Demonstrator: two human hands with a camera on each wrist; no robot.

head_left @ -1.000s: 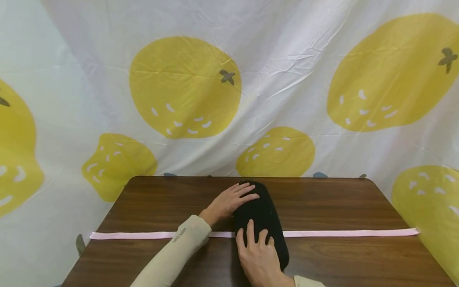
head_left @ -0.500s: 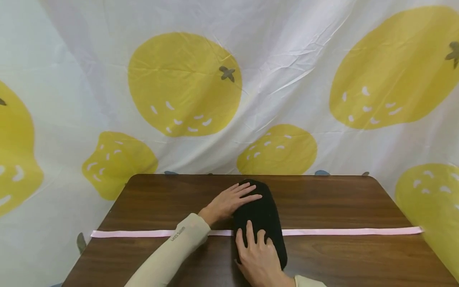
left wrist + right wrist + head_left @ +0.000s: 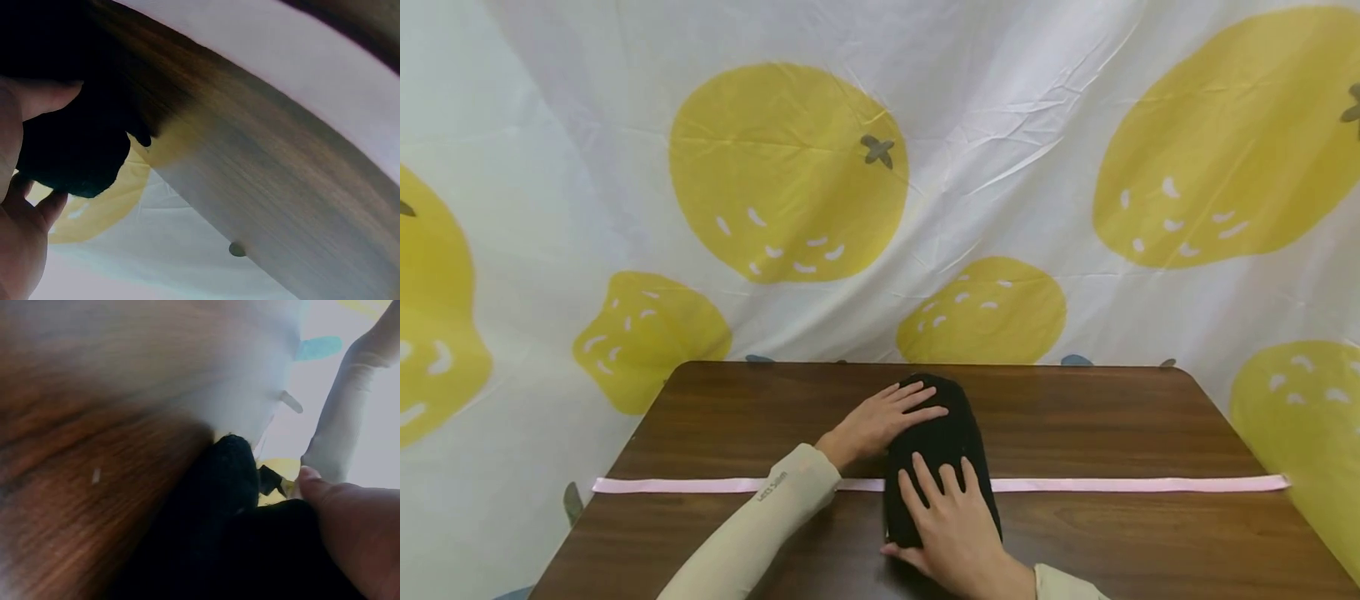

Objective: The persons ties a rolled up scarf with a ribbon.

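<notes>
A long black fabric case with rounded ends (image 3: pixel 936 433) lies on the table, tilted slightly left of straight away from me. My left hand (image 3: pixel 872 425) rests on its far end, fingers spread and nearly straight; in the left wrist view its fingertips (image 3: pixel 53 206) show at the case's dark end. My right hand (image 3: pixel 955 525) lies on the near half with spread fingers. Its thumb reaches out to the near left edge. In the right wrist view that thumb (image 3: pixel 337 506) is right at a small black and yellowish tab (image 3: pixel 272 481) on the case's side. The case's underside is hidden.
The dark wood table (image 3: pixel 1112 433) has a pink ribbon (image 3: pixel 1135 485) running across it, passing behind the case. A white curtain with yellow lemons (image 3: pixel 790 175) hangs behind the table and along its sides.
My right hand has shifted slightly right and spread its fingers, and its thumb now shows at the case's near left edge. The left hand stays nearly still. The view has tilted slightly.
</notes>
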